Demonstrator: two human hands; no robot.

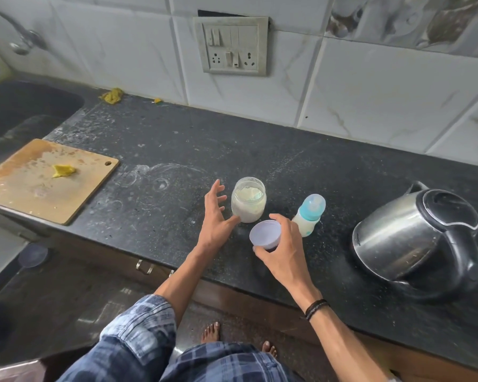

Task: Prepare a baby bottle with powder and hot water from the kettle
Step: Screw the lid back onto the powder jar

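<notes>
A clear jar of pale powder point(248, 200) stands uncovered on the black counter point(160, 166). My left hand point(216, 216) is just left of the jar, fingers spread, thumb near its base. My right hand point(283, 248) grips the jar's lilac lid point(265, 233) in front of the jar. A baby bottle point(308, 216) with a teal collar and clear cap stands to the right of the jar, partly behind my right hand. A steel electric kettle point(414, 238) with a black handle and closed lid sits at the right.
A wet wooden cutting board point(47, 180) with a yellow scrap lies at the left, beside a dark sink point(25, 111). A switch-and-socket plate point(232, 45) is on the tiled wall. The counter's front edge runs diagonally near my arms.
</notes>
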